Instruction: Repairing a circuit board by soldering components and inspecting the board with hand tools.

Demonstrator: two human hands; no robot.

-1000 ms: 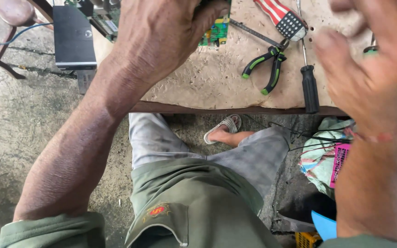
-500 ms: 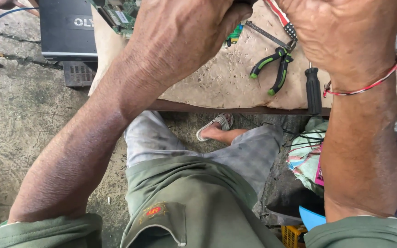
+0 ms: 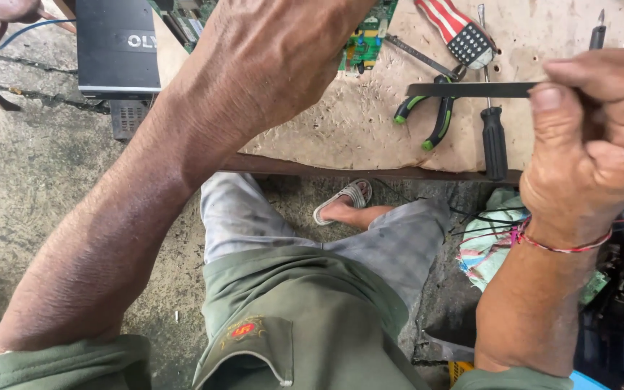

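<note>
Head view, looking straight down over the person's lap. The right hand [image 3: 594, 152] sits at about 3 o'clock, its fingers [image 3: 554, 101] curled tight, thumb pressed against the forefinger, pinching one end of a thin flat dark metal strip [image 3: 471, 89]. The strip runs level toward 9 o'clock from the thumb tip and hangs over the tools below it. A red thread bracelet [image 3: 561, 245] circles that wrist.

The left hand [image 3: 276, 50] reaches up toward 12 o'clock, its back to the camera; its fingers pass out of sight past the top edge, so I cannot tell what they grip or how far they are open. It lies over a green circuit board [image 3: 366, 36], only a corner of which shows.

On the table [image 3: 341, 130], a pale, rough, stained board, lie pliers with green and black handles [image 3: 427, 115] under the strip, a black-handled screwdriver [image 3: 492, 141] just beside them toward 3 o'clock, and a tool with a red and white striped handle [image 3: 456, 29] toward 12 o'clock.

At 11 o'clock a flat black rectangular box [image 3: 117, 47] rests at the table's edge, white lettering on its top face. Below the table a sandalled foot [image 3: 344, 202] rests on the concrete floor [image 3: 30, 180], with crumpled cloth [image 3: 489, 238] at 4 o'clock.
</note>
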